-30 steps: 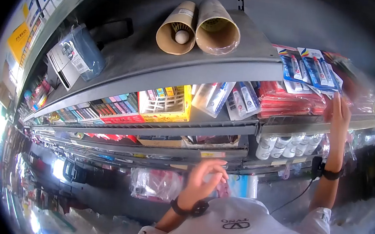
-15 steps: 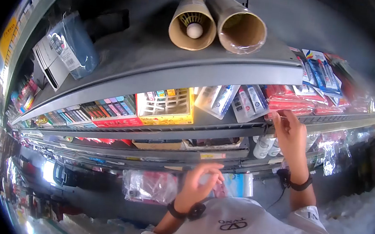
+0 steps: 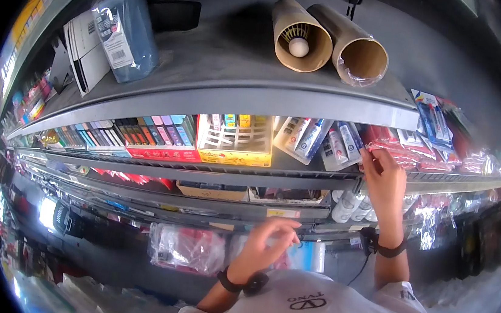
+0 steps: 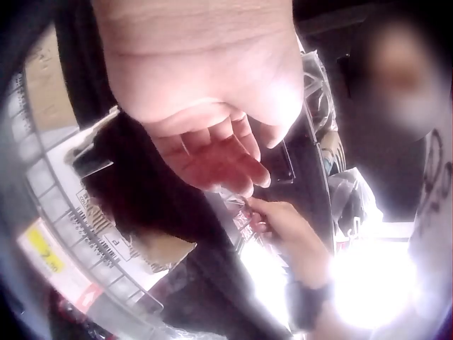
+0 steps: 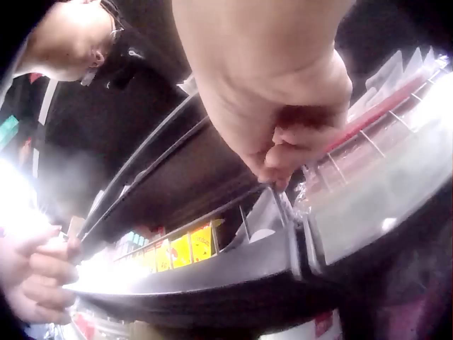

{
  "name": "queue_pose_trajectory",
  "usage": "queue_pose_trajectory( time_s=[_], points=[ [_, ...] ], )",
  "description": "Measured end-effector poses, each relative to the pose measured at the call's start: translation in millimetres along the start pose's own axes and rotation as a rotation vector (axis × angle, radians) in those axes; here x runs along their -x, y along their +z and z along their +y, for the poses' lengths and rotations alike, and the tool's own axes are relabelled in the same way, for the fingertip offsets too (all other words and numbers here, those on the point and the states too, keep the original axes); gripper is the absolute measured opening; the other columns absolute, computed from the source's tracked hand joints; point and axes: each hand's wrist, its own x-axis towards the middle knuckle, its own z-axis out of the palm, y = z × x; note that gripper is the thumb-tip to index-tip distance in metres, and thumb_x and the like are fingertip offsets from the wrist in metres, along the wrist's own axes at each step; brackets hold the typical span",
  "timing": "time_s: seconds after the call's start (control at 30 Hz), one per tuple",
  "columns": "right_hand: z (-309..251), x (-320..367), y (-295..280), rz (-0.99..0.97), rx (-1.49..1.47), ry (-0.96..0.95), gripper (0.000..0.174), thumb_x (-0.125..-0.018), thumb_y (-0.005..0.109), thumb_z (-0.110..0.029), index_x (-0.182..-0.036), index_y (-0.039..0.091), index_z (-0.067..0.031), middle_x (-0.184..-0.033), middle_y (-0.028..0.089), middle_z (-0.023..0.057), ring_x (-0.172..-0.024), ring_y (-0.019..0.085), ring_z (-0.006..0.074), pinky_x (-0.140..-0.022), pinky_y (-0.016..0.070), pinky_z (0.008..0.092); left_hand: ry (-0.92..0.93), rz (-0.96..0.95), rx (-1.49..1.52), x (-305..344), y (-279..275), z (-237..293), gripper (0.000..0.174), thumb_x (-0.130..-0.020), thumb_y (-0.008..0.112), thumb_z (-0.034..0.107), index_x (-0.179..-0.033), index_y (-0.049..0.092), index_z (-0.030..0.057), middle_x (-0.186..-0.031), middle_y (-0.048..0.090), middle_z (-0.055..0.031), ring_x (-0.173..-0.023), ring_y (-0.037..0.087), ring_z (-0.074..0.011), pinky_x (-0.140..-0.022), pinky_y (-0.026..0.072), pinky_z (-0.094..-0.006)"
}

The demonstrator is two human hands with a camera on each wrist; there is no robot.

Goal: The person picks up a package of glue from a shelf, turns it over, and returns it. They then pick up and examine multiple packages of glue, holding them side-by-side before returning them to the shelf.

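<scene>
My right hand [image 3: 385, 184] is at the shelf's front edge, its thumb and forefinger pinching the right edge of a clear blister pack [image 3: 340, 146] with two white tubes inside. A second, similar blister pack [image 3: 302, 139] lies just left of it. In the right wrist view, the fingertips of the right hand [image 5: 283, 134] meet above the wire rail, over the pack's clear plastic [image 5: 263, 221]. My left hand [image 3: 264, 246] hangs in front of the chest with loosely bent fingers and holds nothing. Its bare palm [image 4: 212, 134] shows in the left wrist view.
A yellow box with a white basket [image 3: 233, 156] stands left of the packs, beside rows of small boxes [image 3: 155, 131]. Red plastic packets [image 3: 389, 140] and blue carded tubes [image 3: 437, 124] lie to the right. Overhead, a grey shelf [image 3: 220, 97] carries two cardboard tubes [image 3: 363, 61], one holding a shuttlecock.
My right hand has left the blue carded tubes on the right and come left to the blister pack's edge. The head view has shifted; the left hand stays in front of the chest.
</scene>
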Motion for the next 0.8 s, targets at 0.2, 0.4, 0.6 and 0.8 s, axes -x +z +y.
queue_pose_trajectory(
  time_s=[0.2,0.4,0.6,0.8],
  points=[
    [13,6,25,0.327,-0.381,-0.096,0.018,-0.091,0.070,-0.014,-0.082,0.059,-0.0023,-0.058,0.057,0.0019,-0.048,0.051,0.0066,-0.047,0.0390,0.0215,-0.035,-0.015,-0.017,1,7,7,0.023,-0.094,0.056,0.005,-0.116,0.058,-0.0002,-0.088,0.067,-0.0080,-0.084,0.066,-0.0142,-0.079,0.0522,-0.0287],
    [11,6,-3,0.421,-0.700,0.148,0.024,-0.097,0.063,-0.018,-0.079,0.054,-0.0053,-0.059,0.056,-0.0010,-0.048,0.051,0.0039,-0.041,0.0343,0.0179,-0.086,0.017,-0.029,3,16,9,0.019,-0.097,0.055,0.008,-0.114,0.060,0.0015,-0.086,0.067,-0.0075,-0.083,0.066,-0.0138,-0.075,0.0525,-0.0274],
    [21,26,-28,0.401,-0.937,0.260,0.026,-0.099,0.060,-0.023,-0.080,0.053,-0.0065,-0.059,0.057,0.0013,-0.047,0.054,0.0076,-0.039,0.0372,0.0191,-0.088,-0.007,-0.027,-6,33,10,0.019,-0.099,0.052,0.010,-0.113,0.061,0.0013,-0.086,0.068,-0.0081,-0.083,0.067,-0.0137,-0.075,0.0532,-0.0272],
    [42,60,-40,0.511,-0.972,0.287,0.021,-0.101,0.055,-0.020,-0.085,0.050,-0.0066,-0.057,0.054,0.0021,-0.044,0.051,0.0089,-0.037,0.0376,0.0216,-0.130,-0.125,-0.063,-22,50,14,0.023,-0.100,0.052,0.012,-0.118,0.061,0.0006,-0.094,0.071,-0.0103,-0.088,0.068,-0.0149,-0.079,0.0537,-0.0281]
  ],
)
